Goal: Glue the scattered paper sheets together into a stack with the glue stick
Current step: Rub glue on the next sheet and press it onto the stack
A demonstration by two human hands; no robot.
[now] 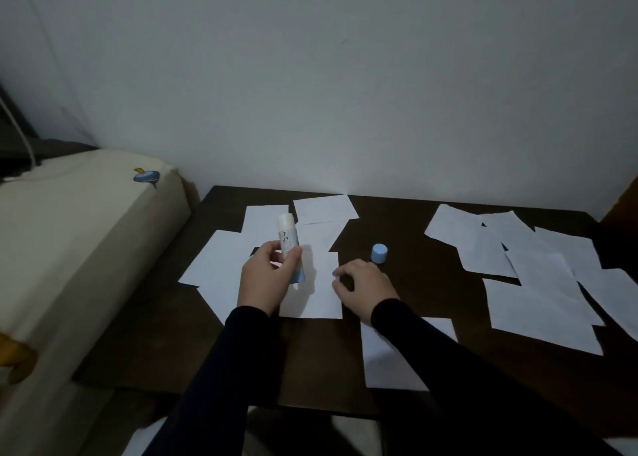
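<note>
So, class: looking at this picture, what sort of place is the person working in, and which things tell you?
Probably a bedroom or other room at home: a dark wooden table pushed against a plain wall, with what looks like a cream mattress or cushion beside it.

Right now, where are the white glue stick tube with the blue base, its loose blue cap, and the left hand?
glue stick (287, 234), head view, printed white barrel.
blue cap (379, 253), head view, side wall.
left hand (267, 276), head view, back of hand.
</note>
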